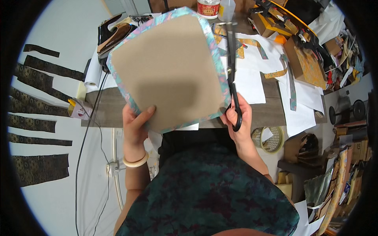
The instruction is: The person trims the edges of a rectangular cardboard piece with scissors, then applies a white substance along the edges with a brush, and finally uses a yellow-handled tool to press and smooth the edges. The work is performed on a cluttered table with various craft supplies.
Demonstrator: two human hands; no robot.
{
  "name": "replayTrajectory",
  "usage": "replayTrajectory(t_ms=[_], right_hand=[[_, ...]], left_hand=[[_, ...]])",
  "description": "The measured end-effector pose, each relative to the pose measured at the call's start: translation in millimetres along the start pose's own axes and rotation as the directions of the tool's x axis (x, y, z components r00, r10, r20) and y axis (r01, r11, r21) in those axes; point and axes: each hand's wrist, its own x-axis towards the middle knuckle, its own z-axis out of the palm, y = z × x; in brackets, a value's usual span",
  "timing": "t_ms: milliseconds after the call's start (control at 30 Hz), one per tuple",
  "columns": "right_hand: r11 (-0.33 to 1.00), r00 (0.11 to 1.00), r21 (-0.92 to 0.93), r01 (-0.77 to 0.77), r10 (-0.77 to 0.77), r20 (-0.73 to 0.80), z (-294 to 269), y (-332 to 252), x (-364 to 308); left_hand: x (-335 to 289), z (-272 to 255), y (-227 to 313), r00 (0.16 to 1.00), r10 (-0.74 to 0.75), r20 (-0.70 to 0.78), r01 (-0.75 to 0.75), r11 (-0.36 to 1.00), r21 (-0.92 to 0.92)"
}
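A large grey-brown board (169, 59) with rounded corners is held up over the table. Shiny teal and pink fabric (214, 51) is folded over its rim all round. My left hand (136, 124) grips the lower left edge, thumb flat on the board and fingers hidden beneath. In my right hand (242, 116) is a pair of black-handled scissors (231, 59), blades pointing away along the board's right edge. The blades look nearly closed. Fingers of that hand also lie by the board's lower right corner; whether they pinch it is hard to see.
An iron (114, 33) stands at the far left of the table (104, 110), its cord hanging down. White paper (252, 84) and patterned strips (292, 92) lie right, near a tool-filled box (305, 59). A jar (208, 8) stands behind. A wastebasket (272, 139) is below.
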Motion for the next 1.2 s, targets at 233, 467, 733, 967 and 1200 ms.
replayTrajectory(t_ms=[233, 467, 733, 967, 1200], right_hand=[[0.957, 0.811, -0.131, 0.259, -0.289, -0.508, 7, -36, 12], [0.884, 0.625, -0.258, 0.389, -0.459, -0.632, -61, -86, -21], [0.894, 0.597, -0.219, 0.390, -0.426, -0.680, -80, -82, -41], [0.901, 0.560, -0.226, 0.369, -0.410, -0.720, -86, -81, -50], [0.882, 0.589, -0.267, 0.388, -0.460, -0.665, -97, -76, -42]], left_hand=[[28, 12, -21, 0.991, 0.020, 0.134, 0.013, 0.969, -0.247], [43, -25, -117, 0.937, 0.259, 0.236, -0.285, 0.172, 0.943], [111, 23, -133, 0.972, 0.007, 0.235, -0.234, 0.124, 0.964], [58, 0, -88, 0.943, -0.183, 0.279, -0.189, 0.397, 0.898], [-124, -113, 10, 0.724, -0.615, -0.311, 0.025, -0.427, 0.904]])
